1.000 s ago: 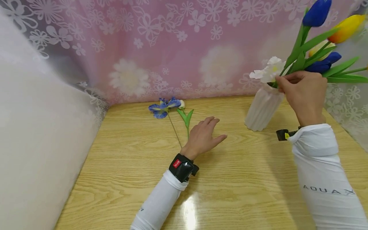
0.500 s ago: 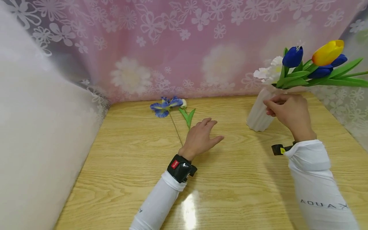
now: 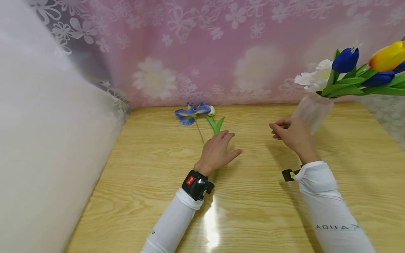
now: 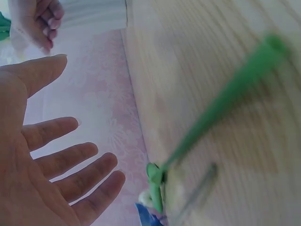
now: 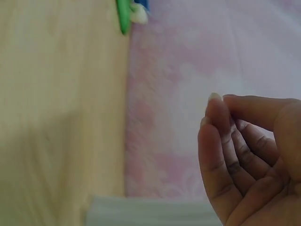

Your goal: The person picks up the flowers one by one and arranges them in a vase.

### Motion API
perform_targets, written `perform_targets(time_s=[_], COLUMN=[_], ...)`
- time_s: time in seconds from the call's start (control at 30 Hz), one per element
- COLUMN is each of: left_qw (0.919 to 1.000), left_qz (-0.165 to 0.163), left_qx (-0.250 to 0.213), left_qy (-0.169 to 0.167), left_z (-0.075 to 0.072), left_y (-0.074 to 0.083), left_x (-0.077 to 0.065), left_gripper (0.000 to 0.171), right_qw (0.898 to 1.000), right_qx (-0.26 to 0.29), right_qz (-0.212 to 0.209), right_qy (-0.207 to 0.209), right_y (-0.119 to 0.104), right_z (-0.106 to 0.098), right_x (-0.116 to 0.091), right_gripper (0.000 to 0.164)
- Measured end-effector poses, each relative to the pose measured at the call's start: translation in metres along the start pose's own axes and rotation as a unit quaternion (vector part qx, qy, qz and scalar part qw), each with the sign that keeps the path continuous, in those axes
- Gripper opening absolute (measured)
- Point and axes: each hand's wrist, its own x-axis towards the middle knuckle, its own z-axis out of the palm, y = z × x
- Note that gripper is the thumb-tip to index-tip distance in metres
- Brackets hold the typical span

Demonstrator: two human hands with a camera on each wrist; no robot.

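My left hand (image 3: 216, 153) hovers over the stems of two artificial flowers lying on the table, fingers spread and palm bare. One is a blue iris (image 3: 187, 120) with a thin stem; the other is a white tulip (image 3: 211, 111) with green leaves. In the left wrist view the tulip's green stem (image 4: 221, 103) lies beside this hand, apart from it. My right hand (image 3: 294, 137) is in front of the white ribbed vase (image 3: 311, 109), partly hiding it. Its thumb meets the curled fingers with nothing between them, as the right wrist view shows.
The vase holds a white flower (image 3: 316, 79), blue tulips (image 3: 346, 60) and a yellow tulip (image 3: 387, 57), leaning right past the frame edge. A pink floral curtain (image 3: 221, 70) hangs behind the wooden table (image 3: 142, 168). A white surface (image 3: 47, 140) borders the left side.
My right hand has let go of the flowers at the vase mouth and moved down and left, past the vase. The blue and yellow tulips sit lower. My left hand has hardly moved.
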Motion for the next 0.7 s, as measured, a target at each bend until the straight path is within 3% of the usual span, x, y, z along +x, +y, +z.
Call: perform_targets(time_s=[0.2, 0.43, 0.7], left_qw=[0.9998, 0.9994, 0.9967], left_qz=[-0.022, -0.032, -0.074], left_qx=[0.0, 0.015, 0.034], left_qy=[0.0, 0.005, -0.004], left_z=[-0.003, -0.005, -0.01], left_y=[-0.013, -0.023, -0.036], left_x=[-0.005, -0.009, -0.018], left_gripper=[0.062, 0.063, 0.066], right_qw=[0.999, 0.996, 0.992], right_qx=[-0.024, 0.011, 0.023], right_qz=[-0.001, -0.005, -0.014], right_qy=[-0.048, -0.086, -0.121], right_y=[0.003, -0.007, -0.023], right_z=[0.03, 0.06, 0.094], right_x=[0.007, 0.013, 0.016], right_gripper=[0.05, 0.038, 0.03])
